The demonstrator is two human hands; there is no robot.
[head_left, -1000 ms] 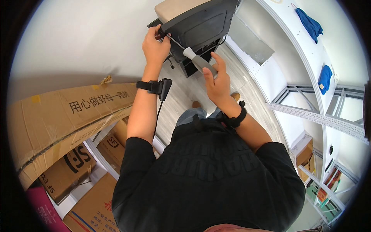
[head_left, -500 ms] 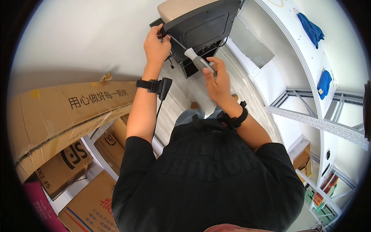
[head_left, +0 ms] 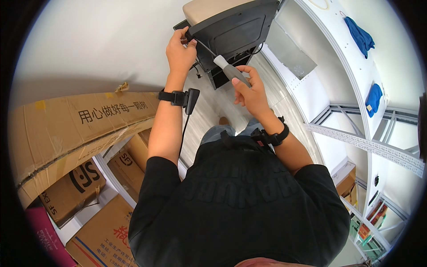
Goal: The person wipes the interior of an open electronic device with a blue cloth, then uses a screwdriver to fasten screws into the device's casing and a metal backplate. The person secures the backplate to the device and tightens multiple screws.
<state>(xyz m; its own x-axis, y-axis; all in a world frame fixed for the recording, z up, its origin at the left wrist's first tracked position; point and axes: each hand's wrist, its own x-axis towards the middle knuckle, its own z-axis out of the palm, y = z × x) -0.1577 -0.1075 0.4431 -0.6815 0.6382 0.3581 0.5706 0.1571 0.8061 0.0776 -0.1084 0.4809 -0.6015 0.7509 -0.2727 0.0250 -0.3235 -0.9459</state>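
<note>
A screwdriver (head_left: 231, 71) with a grey handle, pale collar and thin metal shaft slants up and left to the corner of a black plastic panel (head_left: 238, 33). The panel belongs to a piece of equipment with a beige upper part (head_left: 213, 10). My right hand (head_left: 252, 93) is closed on the end of the handle, thumb and forefinger pinching it. My left hand (head_left: 181, 51) grips the panel's left corner, fingers bent around the edge beside the shaft. The screwdriver's tip is hidden near those fingers.
Below the panel stands a black frame (head_left: 218, 80) with a dangling cable (head_left: 198, 73). White shelving (head_left: 338, 58) with blue cloths (head_left: 359, 36) curves along the right. A long cardboard box (head_left: 84, 120) lies left above shelved cartons (head_left: 73, 191).
My right hand has turned on the screwdriver's handle, its fingers curling in more and the wrist rolling. My left hand stays at the panel corner.
</note>
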